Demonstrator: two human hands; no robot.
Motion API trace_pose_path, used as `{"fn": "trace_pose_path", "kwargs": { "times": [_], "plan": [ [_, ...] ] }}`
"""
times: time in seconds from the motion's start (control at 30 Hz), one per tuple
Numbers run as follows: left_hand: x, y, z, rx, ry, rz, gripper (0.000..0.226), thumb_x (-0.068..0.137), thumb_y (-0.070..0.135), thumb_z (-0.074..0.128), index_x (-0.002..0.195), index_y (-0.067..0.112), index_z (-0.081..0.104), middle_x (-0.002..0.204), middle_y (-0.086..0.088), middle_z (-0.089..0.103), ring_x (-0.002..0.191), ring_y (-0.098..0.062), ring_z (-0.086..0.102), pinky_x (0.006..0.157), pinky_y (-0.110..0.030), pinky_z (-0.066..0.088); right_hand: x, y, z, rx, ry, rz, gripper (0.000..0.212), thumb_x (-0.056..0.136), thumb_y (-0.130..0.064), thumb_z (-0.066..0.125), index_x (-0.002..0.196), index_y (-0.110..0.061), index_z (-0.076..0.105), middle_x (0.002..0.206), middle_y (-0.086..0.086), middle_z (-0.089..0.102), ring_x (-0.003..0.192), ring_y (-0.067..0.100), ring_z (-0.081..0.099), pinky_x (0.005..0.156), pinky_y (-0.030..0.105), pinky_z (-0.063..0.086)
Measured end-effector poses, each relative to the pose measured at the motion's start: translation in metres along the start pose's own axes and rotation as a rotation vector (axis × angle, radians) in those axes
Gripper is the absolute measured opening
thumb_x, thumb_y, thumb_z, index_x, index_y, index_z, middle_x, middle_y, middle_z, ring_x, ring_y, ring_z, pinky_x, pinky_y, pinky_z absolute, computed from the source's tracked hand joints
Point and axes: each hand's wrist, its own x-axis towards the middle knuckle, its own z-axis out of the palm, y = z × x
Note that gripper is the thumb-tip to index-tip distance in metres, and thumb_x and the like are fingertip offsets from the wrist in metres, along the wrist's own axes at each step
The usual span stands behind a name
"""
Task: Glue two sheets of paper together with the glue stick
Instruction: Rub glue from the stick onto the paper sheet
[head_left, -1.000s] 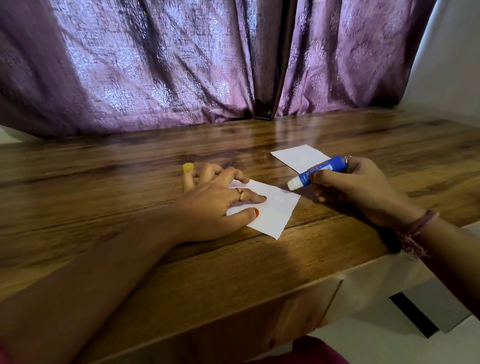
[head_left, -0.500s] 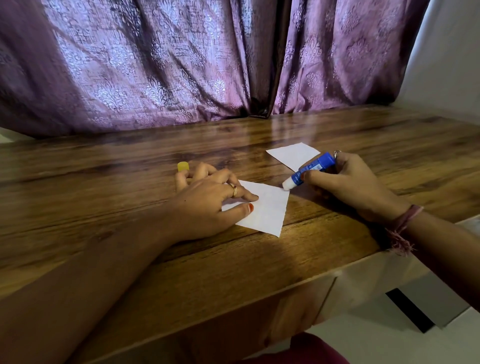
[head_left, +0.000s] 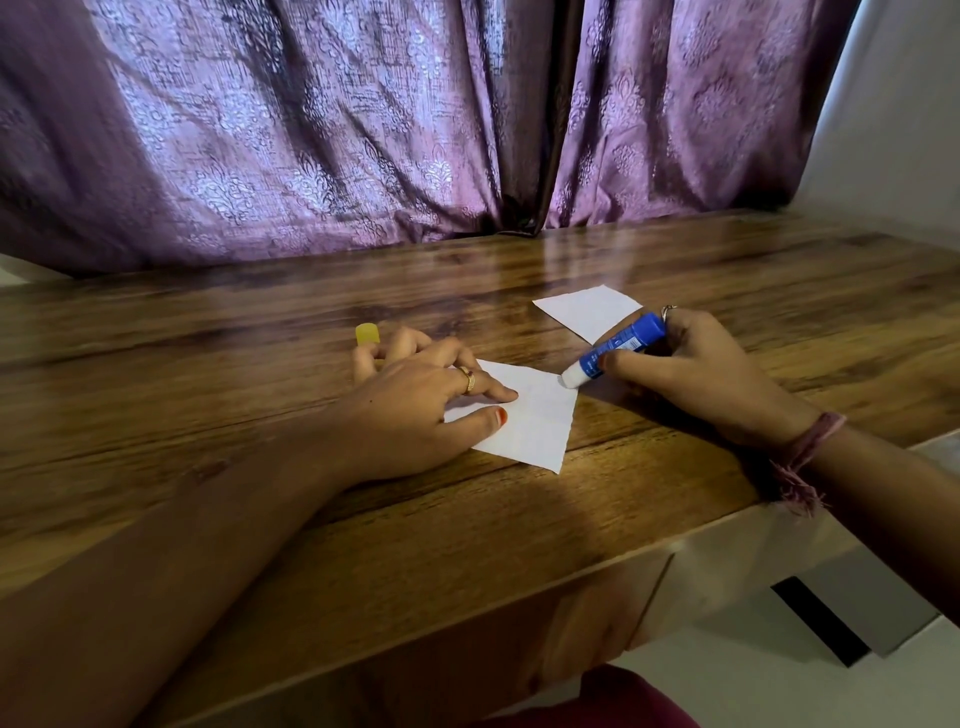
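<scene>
Fingers (head_left: 498, 391) of left hand (head_left: 415, 410) spread flat, pressing near sheet (head_left: 535, 421) onto table (head_left: 260, 395); thumb on sheet's near-left part, ringed finger across its far-left edge, other fingers curled loosely past it onto wood. Right hand (head_left: 696, 374) at 3 o'clock of that sheet, fingers clamped round glue stick (head_left: 615, 351); thumb on stick's near side, ringed finger behind its blue end. Stick tilted low, white tip aimed at 8 o'clock, touching or just off sheet's far-right corner; contact not resolvable. Blue end points toward 2 o'clock. Second sheet (head_left: 587, 310) flat on wood at 1 o'clock of near sheet, apart from it, its near-right edge partly behind stick. Yellow cap (head_left: 367, 333) upright at 11 o'clock of left hand, just beyond curled fingertips; touching or not, unclear. Thread band (head_left: 810, 452) on right wrist, frayed end hanging at table's near edge. Purple curtain (head_left: 363, 130) along table's far edge at 12 o'clock. White wall (head_left: 893, 104) at upper right. Faint fold lines visible on near sheet.
</scene>
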Motion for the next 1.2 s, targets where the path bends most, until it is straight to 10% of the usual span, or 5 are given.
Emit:
{"fn": "trace_pose_path", "kwargs": {
  "times": [0.93, 1.2],
  "plan": [
    [-0.0013, 0.0030, -0.0021, -0.036, -0.004, -0.027, 0.029, 0.089, 0.058, 0.042, 0.114, 0.055, 0.056, 0.117, 0.026, 0.044, 0.113, -0.001, 0.021, 0.088, -0.035, 0.010, -0.0016, 0.0007, -0.0012, -0.014, -0.071, -0.053, 0.015, 0.081, -0.009, 0.068, 0.095, -0.003, 0.070, 0.095, 0.019, 0.071, 0.089, 0.034, 0.067, 0.081, 0.045, 0.055],
    [-0.0025, 0.0038, -0.0025, -0.035, -0.003, -0.031, 0.029, 0.089, 0.057, 0.042, 0.115, 0.055, 0.056, 0.116, 0.026, 0.043, 0.111, -0.002, 0.020, 0.091, -0.037, 0.012, -0.0026, -0.0003, -0.0010, -0.018, -0.113, -0.093, 0.010, 0.082, -0.005, 0.068, 0.091, -0.005, 0.070, 0.092, 0.022, 0.069, 0.080, 0.028, 0.065, 0.073, 0.036, 0.051]
  ]
}}
